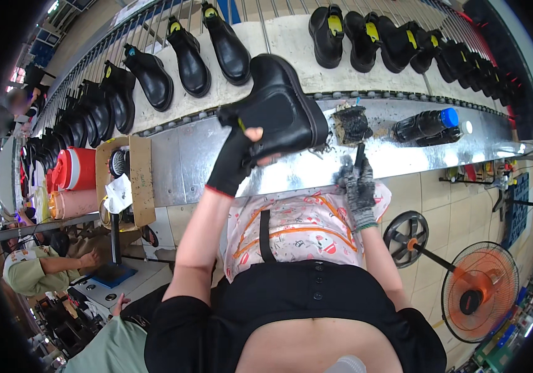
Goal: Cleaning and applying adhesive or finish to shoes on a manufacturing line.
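A black ankle boot (285, 112) is held over the metal ledge, tilted with its sole toward the right. My left hand (236, 152), in a black glove with bare fingertips, is closed around its upper near the pull tab. My right hand (360, 189), in a grey knitted glove, is closed on a thin dark tool (360, 156) pointing away from me; its exact kind cannot be made out. Just beyond its tip lies a black-stained block (351, 124), with dark crumbs beside it on the metal ledge (204, 152). The boot and tool are apart.
Black boots (226, 53) stand in a row on the pale conveyor (279, 37) beyond. A dark bottle with a blue cap (425, 124) lies on the ledge at right. A cardboard box (142, 177) and red jug (75, 169) are at left. Fans (479, 292) stand right; another person's arm (61, 264) is at left.
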The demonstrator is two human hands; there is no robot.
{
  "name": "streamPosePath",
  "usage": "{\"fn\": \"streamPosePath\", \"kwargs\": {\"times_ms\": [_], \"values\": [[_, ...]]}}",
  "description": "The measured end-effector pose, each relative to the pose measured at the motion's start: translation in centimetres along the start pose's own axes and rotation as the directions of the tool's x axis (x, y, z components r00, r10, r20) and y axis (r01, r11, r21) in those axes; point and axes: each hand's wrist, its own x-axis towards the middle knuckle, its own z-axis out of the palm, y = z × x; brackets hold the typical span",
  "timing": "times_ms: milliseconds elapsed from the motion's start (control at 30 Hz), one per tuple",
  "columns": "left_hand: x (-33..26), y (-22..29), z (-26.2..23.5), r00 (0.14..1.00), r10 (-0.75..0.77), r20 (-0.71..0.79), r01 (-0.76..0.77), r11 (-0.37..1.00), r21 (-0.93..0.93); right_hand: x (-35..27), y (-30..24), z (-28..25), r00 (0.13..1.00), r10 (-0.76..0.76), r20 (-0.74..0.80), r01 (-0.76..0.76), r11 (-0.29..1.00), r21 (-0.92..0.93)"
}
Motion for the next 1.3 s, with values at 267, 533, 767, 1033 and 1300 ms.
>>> {"fn": "streamPosePath", "kwargs": {"times_ms": [267,533,767,1033,1300], "values": [[19.7,8.4,1.7,0.997,0.066,-0.042,-0.048,0.942,0.331,2.6,4.5,-0.9,0.948,0.262,0.180,-0.314,0.680,0.663],[32.5,5.7,4.9,0.877,0.428,-0.218,-0.054,0.539,0.841,1.8,5.3,-0.8,0.984,0.175,-0.016,-0.154,0.904,0.398],[27.1,5.8,3.1,0.328,0.944,-0.026,-0.324,0.138,0.936,1.1,4.2,-0.8,0.933,0.344,0.101,-0.305,0.611,0.731],[30.0,9.5,-7.5,0.499,0.678,-0.540,0.239,0.491,0.838,0.7,4.6,-1.0,0.908,0.418,0.013,-0.320,0.674,0.666],[27.6,9.0,-9.5,0.651,0.566,-0.506,0.223,0.495,0.840,1.0,5.3,-0.8,0.969,0.241,-0.062,-0.197,0.896,0.397]]}}
